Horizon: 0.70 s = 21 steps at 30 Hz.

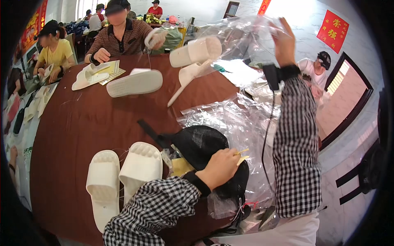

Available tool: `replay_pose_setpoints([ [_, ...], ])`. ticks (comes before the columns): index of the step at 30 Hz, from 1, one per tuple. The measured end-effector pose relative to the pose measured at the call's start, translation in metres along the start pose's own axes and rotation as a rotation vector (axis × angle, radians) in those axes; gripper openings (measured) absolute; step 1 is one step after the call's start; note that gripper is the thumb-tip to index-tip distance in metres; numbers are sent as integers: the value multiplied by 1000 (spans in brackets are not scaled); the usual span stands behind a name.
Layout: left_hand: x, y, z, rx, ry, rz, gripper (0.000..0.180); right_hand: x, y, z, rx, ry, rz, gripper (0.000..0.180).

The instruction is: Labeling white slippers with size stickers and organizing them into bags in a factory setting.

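Note:
My right hand (284,44) is raised at the upper right, its fingers at the end of a clear plastic bag (240,35). At the bag's far end are a white slipper (188,54) and a second white slipper (186,80), tilted above the table. Lower down, my left hand (221,167) is closed on thin yellow strips (243,157); their kind is unclear. It rests over a black mesh cap-like thing (201,141), beside a yellow piece (180,166). Left of that forearm lie two white slippers, one (102,180) beside the other (141,166), partly hidden by my sleeve.
Clear plastic bags (242,119) spread over the right of the brown-covered table (69,156). A white slipper (135,83) lies sole-out toward the far side, near another slipper (84,80) on a yellow card. A co-worker (127,39) sits across; others work beyond. A black cable (267,151) hangs by my right arm.

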<state>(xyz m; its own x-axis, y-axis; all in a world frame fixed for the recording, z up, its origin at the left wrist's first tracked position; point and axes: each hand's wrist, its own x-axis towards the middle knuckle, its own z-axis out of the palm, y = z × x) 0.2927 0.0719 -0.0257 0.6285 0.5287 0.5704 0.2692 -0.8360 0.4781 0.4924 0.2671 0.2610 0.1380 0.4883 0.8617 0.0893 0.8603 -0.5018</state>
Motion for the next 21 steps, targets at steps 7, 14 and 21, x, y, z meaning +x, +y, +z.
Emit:
replay_pose_setpoints([
  [7, 12, -11, 1, 6, 125, 74, 25, -187, -156, -82, -407, 82, 149, 52],
  [14, 18, -24, -7, 400, -12, 143, 17, -344, -217, -84, -705, 223, 334, 67],
  [21, 13, -25, -9, 170, 13, 8, 17, -388, -197, -117, -1222, -310, 720, 73],
])
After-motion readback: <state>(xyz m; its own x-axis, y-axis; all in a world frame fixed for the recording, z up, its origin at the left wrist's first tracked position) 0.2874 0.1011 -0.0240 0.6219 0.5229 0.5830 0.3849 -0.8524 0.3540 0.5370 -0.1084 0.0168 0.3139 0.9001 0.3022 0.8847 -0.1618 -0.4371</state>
